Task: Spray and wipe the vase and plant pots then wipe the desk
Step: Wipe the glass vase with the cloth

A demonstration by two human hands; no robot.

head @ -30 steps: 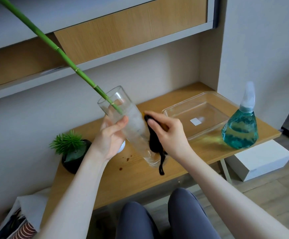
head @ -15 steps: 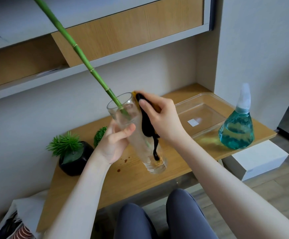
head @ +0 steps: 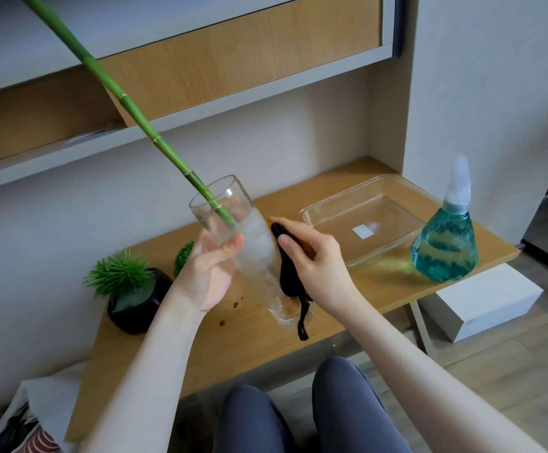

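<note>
My left hand grips a tall clear glass vase, tilted to the left above the wooden desk. A long green bamboo stalk sticks out of the vase toward the upper left. My right hand holds a black cloth against the vase's right side, and a strip of cloth dangles near the base. A black pot with a spiky green plant stands at the desk's left. A second small green plant peeks out behind my left wrist.
A clear plastic tray lies at the back right of the desk. A teal spray bottle stands at the right end. Brown spots mark the desk under the vase. A white box sits on the floor.
My right hand slid the cloth from the vase's middle up to the rim, then back down its side. The vase tipped more upright and then leaned left again.
</note>
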